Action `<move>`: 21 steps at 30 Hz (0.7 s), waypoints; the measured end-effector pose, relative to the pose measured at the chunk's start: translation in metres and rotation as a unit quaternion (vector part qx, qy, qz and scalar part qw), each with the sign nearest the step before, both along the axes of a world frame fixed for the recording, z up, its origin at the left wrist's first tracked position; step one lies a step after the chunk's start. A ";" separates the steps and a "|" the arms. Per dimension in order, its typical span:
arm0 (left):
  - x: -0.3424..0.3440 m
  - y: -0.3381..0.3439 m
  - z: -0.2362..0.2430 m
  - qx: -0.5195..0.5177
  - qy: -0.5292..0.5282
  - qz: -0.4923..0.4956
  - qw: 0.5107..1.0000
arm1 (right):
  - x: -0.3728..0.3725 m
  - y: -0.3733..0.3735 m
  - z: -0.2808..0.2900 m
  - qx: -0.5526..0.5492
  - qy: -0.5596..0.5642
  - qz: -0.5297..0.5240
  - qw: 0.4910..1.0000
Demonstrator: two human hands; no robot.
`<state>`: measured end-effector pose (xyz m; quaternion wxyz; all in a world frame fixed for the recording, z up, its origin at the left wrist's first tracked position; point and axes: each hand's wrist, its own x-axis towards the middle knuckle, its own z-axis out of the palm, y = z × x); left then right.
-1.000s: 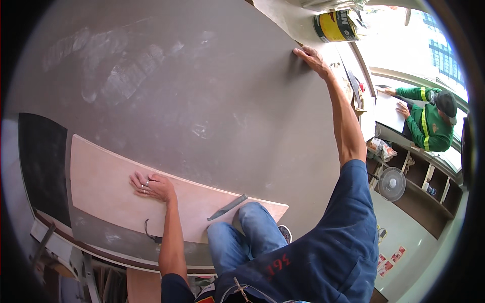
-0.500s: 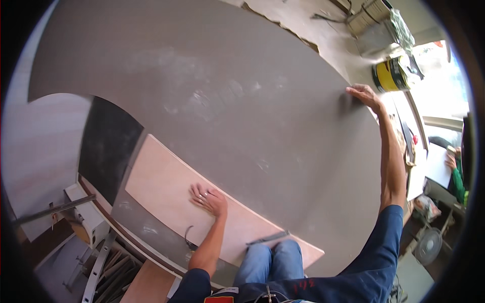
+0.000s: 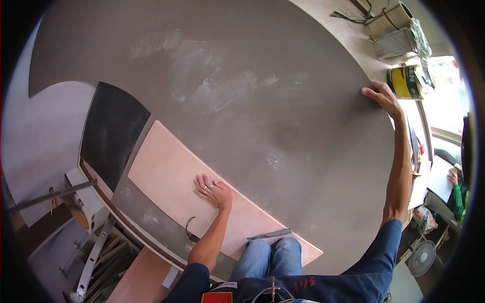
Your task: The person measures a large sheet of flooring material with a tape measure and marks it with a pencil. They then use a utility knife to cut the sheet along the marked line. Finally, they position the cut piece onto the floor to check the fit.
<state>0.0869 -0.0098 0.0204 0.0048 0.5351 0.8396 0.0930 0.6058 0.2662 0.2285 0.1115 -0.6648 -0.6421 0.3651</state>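
Note:
A large grey-brown sheet with whitish smears spreads over most of the work surface. On its near left part lies a long pale wooden board, set at a slant. My left hand, with a ring on it, rests palm down on the board, fingers spread. My right arm is stretched far out, and its hand grips the sheet's right edge, thumb on top; the fingers are partly hidden. A flat dark grey strip lies across the board at my knees.
A yellow-and-black can stands just beyond my right hand, with metal tins farther back. A black panel lies left of the board. Offcuts fill the lower left. A co-worker's hand shows at far right, above a fan.
My right hand has moved outward to the sheet's edge and closed on it. The sheet's ragged far edge has gone from view, and a smooth edge shows. My left hand stays on the board.

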 end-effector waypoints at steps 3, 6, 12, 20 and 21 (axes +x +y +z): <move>-0.001 0.002 0.002 0.004 -0.002 -0.002 1.000 | -0.009 -0.010 0.018 0.029 -0.057 -0.018 0.998; -0.003 0.005 0.007 -0.001 -0.004 -0.009 1.000 | -0.012 -0.025 0.029 -0.001 0.006 -0.038 0.999; -0.010 0.001 -0.005 0.012 -0.013 -0.013 1.000 | -0.036 -0.055 0.076 0.000 0.023 -0.089 0.996; -0.004 0.003 -0.004 0.020 -0.023 -0.002 1.000 | -0.037 -0.087 0.102 0.061 -0.098 -0.170 0.979; -0.004 0.006 -0.005 0.017 -0.025 -0.001 1.000 | -0.033 -0.091 0.106 0.070 -0.118 -0.168 0.976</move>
